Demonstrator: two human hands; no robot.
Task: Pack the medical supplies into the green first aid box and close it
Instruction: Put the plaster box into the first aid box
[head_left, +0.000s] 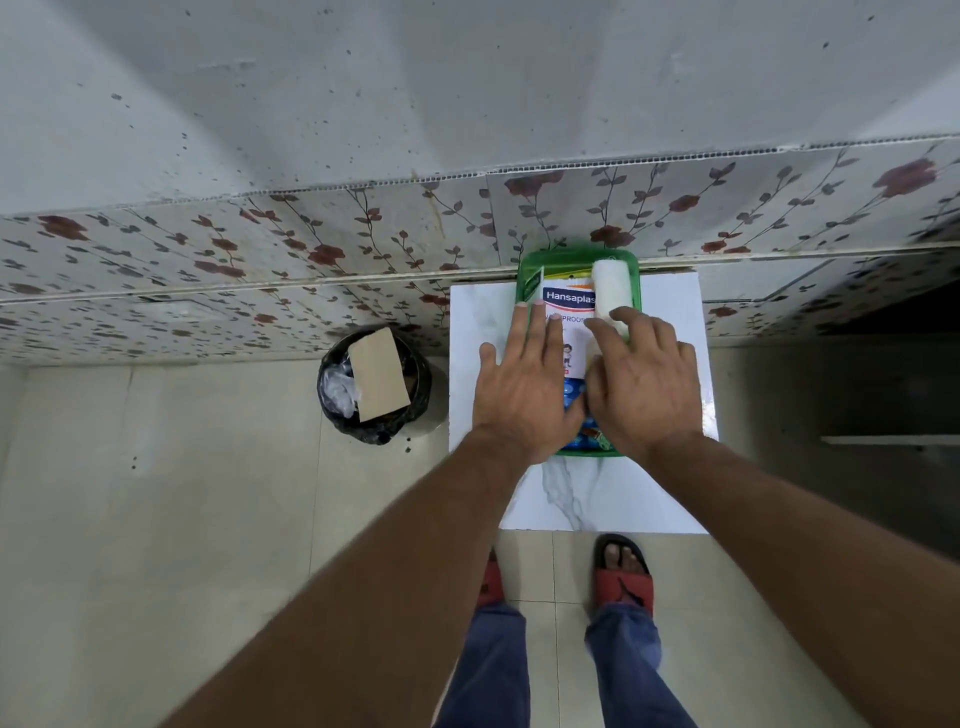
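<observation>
The green first aid box (527, 260) lies open on a small white marble-look table (670, 306) against the wall. Inside it lie a white Hansaplast plaster pack (569, 299) and a white bandage roll (607, 283) along the right side. A blue packet (571, 389) shows between my hands at the near end. My left hand (524, 384) rests flat, fingers spread, over the left part of the box's contents. My right hand (641, 384) lies over the right part, fingertips touching the near end of the bandage roll. The near half of the box is hidden under both hands.
A black-lined waste bin (337, 415) holding a piece of cardboard (376, 371) stands on the floor left of the table. A floral-tiled wall (260, 249) runs behind. My feet in red sandals (623, 582) stand on the tiled floor before the table.
</observation>
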